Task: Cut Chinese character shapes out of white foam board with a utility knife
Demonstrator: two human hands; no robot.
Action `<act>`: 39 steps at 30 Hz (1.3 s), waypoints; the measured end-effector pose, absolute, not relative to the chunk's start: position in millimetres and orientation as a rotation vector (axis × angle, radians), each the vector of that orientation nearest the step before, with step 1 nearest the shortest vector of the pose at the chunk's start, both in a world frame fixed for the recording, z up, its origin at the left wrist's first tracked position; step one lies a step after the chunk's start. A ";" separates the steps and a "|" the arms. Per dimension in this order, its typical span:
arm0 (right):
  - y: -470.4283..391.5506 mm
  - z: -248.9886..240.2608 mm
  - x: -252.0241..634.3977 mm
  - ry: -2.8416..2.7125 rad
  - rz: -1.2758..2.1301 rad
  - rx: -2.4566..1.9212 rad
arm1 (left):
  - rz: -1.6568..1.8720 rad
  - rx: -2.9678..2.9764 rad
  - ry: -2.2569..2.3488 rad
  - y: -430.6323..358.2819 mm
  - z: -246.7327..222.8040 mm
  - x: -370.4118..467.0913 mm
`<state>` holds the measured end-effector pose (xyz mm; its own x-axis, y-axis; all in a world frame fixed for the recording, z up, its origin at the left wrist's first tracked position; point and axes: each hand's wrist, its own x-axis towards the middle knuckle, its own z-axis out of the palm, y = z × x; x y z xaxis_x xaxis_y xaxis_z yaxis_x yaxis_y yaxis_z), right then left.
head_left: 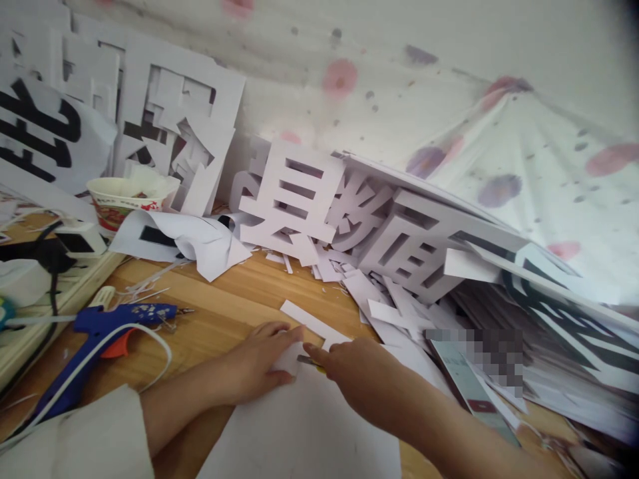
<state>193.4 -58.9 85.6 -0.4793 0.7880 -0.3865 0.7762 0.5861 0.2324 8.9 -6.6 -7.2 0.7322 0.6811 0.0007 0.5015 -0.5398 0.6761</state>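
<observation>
Pinched the cutter in the right hand, pressed the white board with the spread left hand; needed light strokes, clear of the fingertips.

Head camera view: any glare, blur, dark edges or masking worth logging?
Head view: flowered backdrop pale and washed out toward the right; top right corner dark; mosaic squares mask a patch beside the flat greenish panel; right hand slightly soft.

One left hand, one right hand, one knife, one glue gun, one bowl, one counter; scraps too numerous to count.
</observation>
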 end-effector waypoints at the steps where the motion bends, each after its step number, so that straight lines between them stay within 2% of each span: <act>1: -59.7 80.9 199.5 2.421 -0.002 1.304 | 0.349 2.257 0.889 -6.5 -7.7 9.0; 6: -64.6 65.9 216.9 2.463 -0.142 1.487 | 0.333 2.261 0.893 -6.3 -6.2 9.9; 39: -64.5 77.3 214.2 2.409 -0.395 1.575 | 0.218 2.246 0.914 -8.9 8.4 10.8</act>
